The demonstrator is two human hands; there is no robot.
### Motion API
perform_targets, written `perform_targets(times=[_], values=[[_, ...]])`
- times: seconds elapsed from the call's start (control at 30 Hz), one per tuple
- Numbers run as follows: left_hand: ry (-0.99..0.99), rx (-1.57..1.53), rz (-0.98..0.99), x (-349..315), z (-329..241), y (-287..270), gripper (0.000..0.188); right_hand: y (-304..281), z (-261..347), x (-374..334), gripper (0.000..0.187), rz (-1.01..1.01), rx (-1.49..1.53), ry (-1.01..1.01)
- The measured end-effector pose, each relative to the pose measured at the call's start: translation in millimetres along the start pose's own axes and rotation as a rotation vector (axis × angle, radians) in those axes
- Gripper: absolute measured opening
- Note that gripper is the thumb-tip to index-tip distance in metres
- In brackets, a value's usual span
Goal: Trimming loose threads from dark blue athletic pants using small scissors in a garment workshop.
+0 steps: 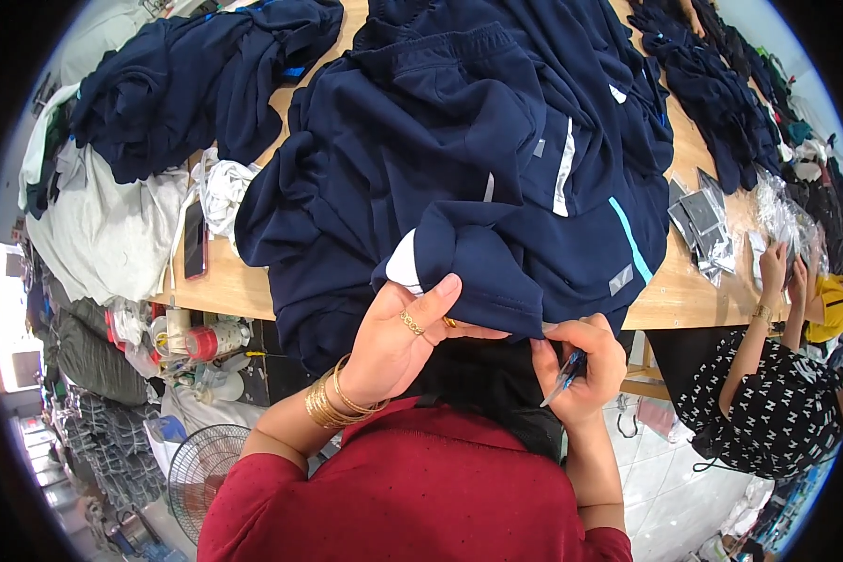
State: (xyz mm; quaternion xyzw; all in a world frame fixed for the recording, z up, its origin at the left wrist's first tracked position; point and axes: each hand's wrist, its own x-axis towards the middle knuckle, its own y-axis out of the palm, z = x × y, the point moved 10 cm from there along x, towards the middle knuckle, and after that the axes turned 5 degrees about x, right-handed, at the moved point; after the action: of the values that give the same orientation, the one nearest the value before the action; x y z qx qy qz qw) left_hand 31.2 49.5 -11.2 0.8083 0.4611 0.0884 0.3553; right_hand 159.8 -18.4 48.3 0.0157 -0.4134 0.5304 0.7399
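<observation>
A navy garment with a white inset and a stitched hem lies at the table's front edge, its hem lifted toward me. My left hand is closed on it, thumb on top and fingers underneath. At the hem's right corner, my right hand pinches the cloth between thumb and finger. The same hand also holds a small tool, blue with a pale pointed end, perhaps thread snips; its far part is hidden in the palm. Behind the hem rises a heap of navy clothes, with an elastic waistband and white and light blue stripes showing.
On the wooden table lie a phone, white cloth and another navy pile. Flat packets lie at right. A co-worker handles clear plastic there. A fan stands low at left.
</observation>
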Motion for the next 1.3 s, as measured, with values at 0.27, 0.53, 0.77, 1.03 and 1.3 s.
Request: perform_targets(times=[0.27, 0.53, 0.77, 1.03, 1.3], values=[[0.027, -0.059, -0.004, 0.1, -1.6, 0.0, 0.030, -0.1, 0.5, 0.3, 0.026, 0.001, -0.005, 0.006], [0.038, 0.133, -0.054, -0.8, -2.6, 0.7, 0.023, -14.0, -5.7, 1.6, 0.024, -0.156, 0.121, 0.128], [0.012, 0.164, -0.046, -2.5, 1.5, -2.4, 0.020, 1.1, 14.0, 14.8, 0.012, 0.003, 0.100, -0.056], [0.031, 0.186, -0.055, -1.8, 0.0, -4.1, 0.019, -3.8, 13.3, 13.0, 0.014, -0.021, 0.012, 0.009], [0.029, 0.091, -0.016, -0.7, -1.5, 2.7, 0.022, -6.3, 5.5, 8.9, 0.024, -0.139, 0.060, 0.098]])
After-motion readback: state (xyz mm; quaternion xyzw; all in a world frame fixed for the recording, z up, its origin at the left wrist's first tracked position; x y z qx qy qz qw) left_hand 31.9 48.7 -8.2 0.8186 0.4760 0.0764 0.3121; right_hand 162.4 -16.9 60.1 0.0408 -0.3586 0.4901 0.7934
